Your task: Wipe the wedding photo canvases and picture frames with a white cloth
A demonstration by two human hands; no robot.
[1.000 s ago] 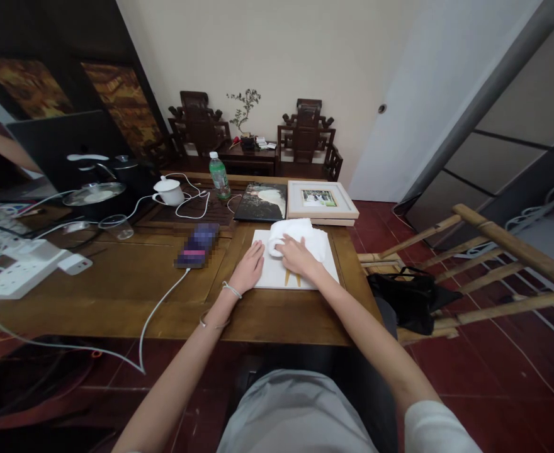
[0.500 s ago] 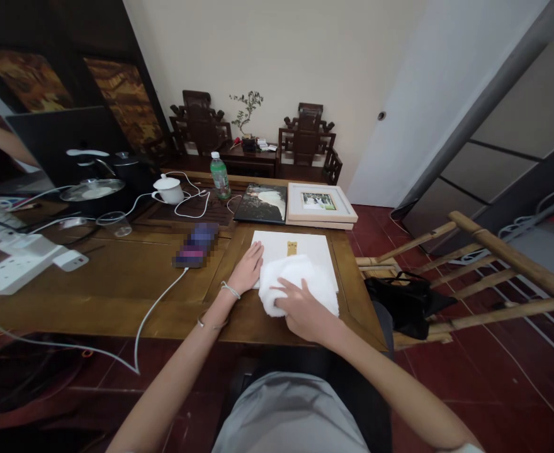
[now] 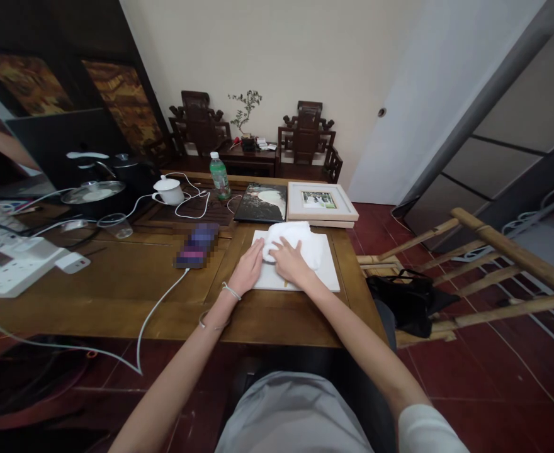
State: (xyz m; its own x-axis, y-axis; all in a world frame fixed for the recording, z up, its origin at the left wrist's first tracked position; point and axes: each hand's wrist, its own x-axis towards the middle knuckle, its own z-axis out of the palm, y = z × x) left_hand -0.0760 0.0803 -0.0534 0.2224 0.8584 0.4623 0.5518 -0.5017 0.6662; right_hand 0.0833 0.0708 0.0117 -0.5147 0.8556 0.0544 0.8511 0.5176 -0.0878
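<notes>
White cloth [image 3: 312,244] beneath right hand [image 3: 290,263], left hand [image 3: 247,269] at edge of board [image 3: 328,272], grips unclenched, phone [image 3: 196,246] apart

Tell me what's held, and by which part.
The right hand lies spread over the near left part of the towel, grip unclear; the left hand holds nothing.

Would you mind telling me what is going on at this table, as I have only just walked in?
A person has their right hand, fingers spread, on a folded white cloth that lies on a flat white panel. Their left hand lies at the panel's left edge, fingertips close to the cloth. The cloth covers much of the panel, which sits near the table's front edge. Just beyond it lie a light-framed picture and a dark picture.
</notes>
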